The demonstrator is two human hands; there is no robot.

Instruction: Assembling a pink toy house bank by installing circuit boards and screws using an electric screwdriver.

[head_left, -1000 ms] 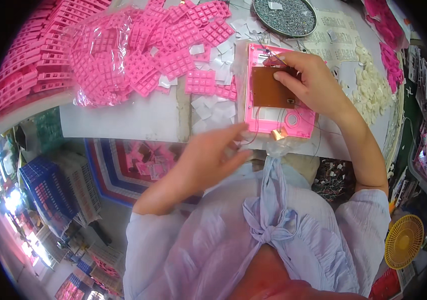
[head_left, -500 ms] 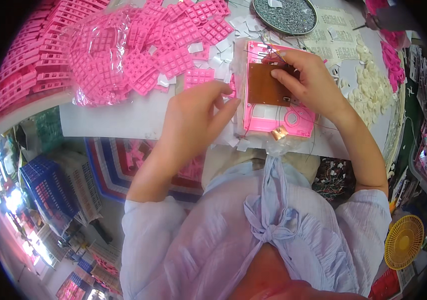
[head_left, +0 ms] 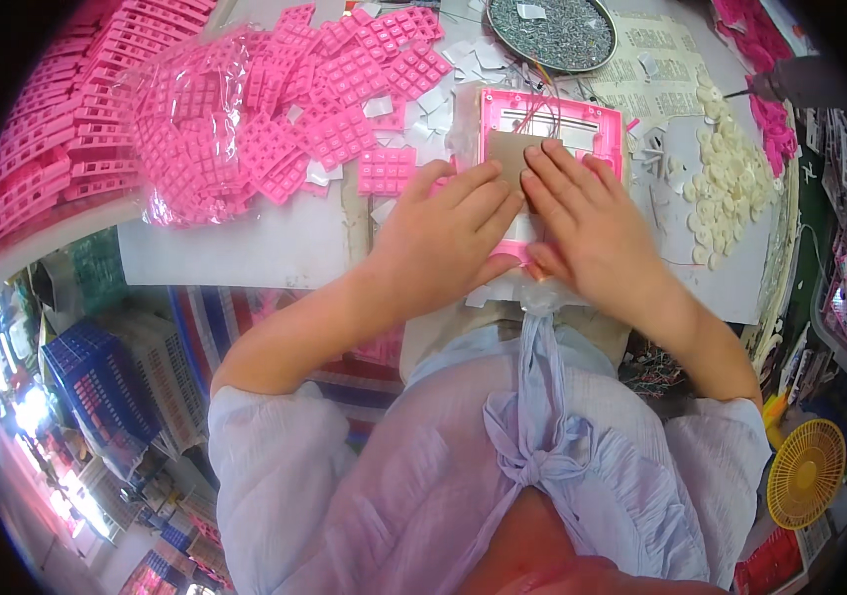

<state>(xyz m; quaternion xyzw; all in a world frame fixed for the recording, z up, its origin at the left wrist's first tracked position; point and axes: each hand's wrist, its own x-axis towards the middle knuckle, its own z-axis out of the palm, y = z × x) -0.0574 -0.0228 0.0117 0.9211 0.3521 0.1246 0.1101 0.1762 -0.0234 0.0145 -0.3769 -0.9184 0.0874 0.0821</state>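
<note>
Where the left hand [head_left: 451, 223] and right hand [head_left: 594, 223] converge, a brown board [head_left: 520, 149] lies inside a pink casing [head_left: 611, 129], partly under and just beyond the fingertips. The casing's long axis runs from its near edge to its far one; the board's own cannot be told, its near part being covered. The right hand reaches farther over the board, its fingers overlapping the right side; the left hand meets the left side at a slant. Fingers of both hands are extended and nearly flat, closed around nothing visible, thumbs close together at the casing's near edge; pressure cannot be judged.
</note>
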